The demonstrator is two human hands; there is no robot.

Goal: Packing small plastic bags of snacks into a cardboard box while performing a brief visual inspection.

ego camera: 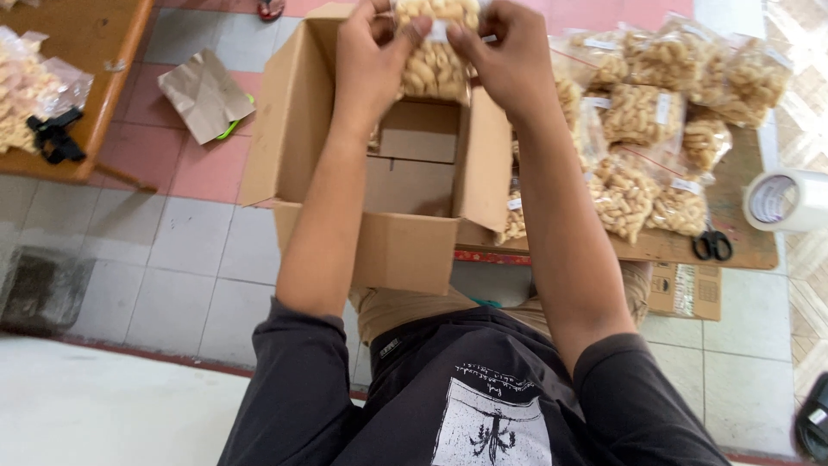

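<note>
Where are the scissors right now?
The black-handled scissors lie at the right of the head view, on the near edge of the wooden table, just below the pile of snack bags and beside the tape roll.

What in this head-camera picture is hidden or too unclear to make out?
- Top of the snack bag: cut off by the upper edge, partly covered by the left hand and right hand.
- Cardboard box floor: its far part is hidden behind the bag.
- Tape roll: cut by the right edge.
- Scissors: too small for detail.
</note>
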